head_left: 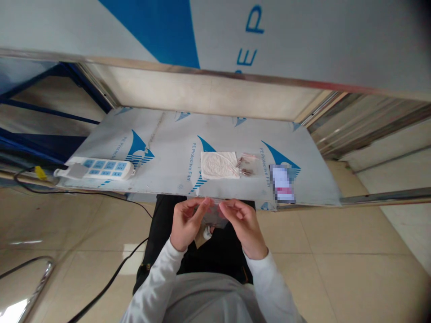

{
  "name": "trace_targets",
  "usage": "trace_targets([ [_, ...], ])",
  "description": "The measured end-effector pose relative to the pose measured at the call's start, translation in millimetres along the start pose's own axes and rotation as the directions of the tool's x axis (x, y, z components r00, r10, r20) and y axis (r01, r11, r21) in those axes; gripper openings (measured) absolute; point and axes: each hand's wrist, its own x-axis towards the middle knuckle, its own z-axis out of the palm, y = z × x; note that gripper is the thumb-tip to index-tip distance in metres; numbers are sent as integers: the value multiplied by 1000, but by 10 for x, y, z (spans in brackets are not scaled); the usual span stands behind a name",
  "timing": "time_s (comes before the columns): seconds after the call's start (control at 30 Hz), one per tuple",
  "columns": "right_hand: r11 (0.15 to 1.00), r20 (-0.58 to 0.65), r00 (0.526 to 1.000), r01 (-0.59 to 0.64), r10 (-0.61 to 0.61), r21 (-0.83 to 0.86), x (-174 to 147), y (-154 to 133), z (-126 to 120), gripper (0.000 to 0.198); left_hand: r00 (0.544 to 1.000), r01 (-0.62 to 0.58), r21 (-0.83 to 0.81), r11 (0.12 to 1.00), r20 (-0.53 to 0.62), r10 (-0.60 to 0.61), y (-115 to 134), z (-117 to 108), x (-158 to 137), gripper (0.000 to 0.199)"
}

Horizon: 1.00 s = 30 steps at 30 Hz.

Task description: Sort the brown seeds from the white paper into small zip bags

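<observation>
My left hand (pixel 187 220) and my right hand (pixel 244 224) pinch the top edge of a clear plastic bag (pixel 215 219) between thumbs and fingers. The bag hangs over my lap, just in front of the shelf's near edge. Its contents, if any, are too faint to make out. Beyond my hands, a crumpled-looking white paper or cloth square (pixel 219 165) lies flat on the surface. Touching its right side is a small clear bag (pixel 251 160) with several small brown pieces (pixel 247 172) in or on it.
A white power strip (pixel 106 168) with a grey plug lies at the left of the film-covered shelf (pixel 164 157). A blurred-out phone (pixel 283 184) rests near the front right edge. An upper panel (pixel 215 36) overhangs the shelf. Black cable (pixel 111 280) runs across the floor at left.
</observation>
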Motion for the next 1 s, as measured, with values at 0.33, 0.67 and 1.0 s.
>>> trace_targets([
  [0.33,923,-283,938,83,-199,-375,959,-144,-853,44,995,96,97,991,3,-96,-72,-21,35,33],
  [0.67,547,-317,904,-117,-287,-829,2043,-60,-1258,29,999,35,167,985,-22,-31,-51,-186,11,32],
  [1.0,359,-259,953,-190,-155,-914,2280,79,-1537,16,999,45,199,979,-40,-37,-77,-263,33,34],
])
